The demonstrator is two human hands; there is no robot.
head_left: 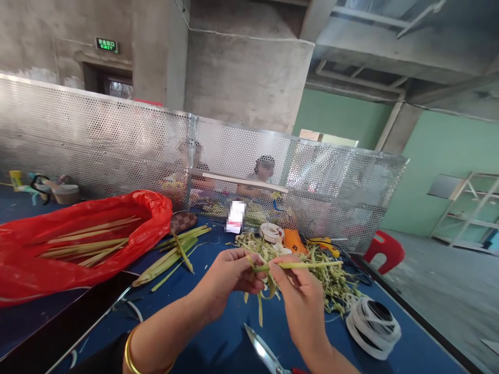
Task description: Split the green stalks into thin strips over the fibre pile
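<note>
Slender pale-green plant stalk (312,265), centred above the blue counter (226,332): fingers of left hand (230,272) and right hand (298,288) pinch it. Leafy strips hang attached; work appears incomplete. Two o'clock: heaped green-white plant pieces (329,278). Nine o'clock: long yellow-green stalks (86,248) remain, red plastic bag (31,280).

Left grip (231,271) curls; right grip (301,291) pinches nearby.

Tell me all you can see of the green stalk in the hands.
The stalk is slim, straight and yellow-green, apparently plant material. It is held roughly level above the blue table, one end jutting right past the right hand, which pinches it. The left hand grips near its other end, where limp strips hang; whether they join it is unclear.
</note>
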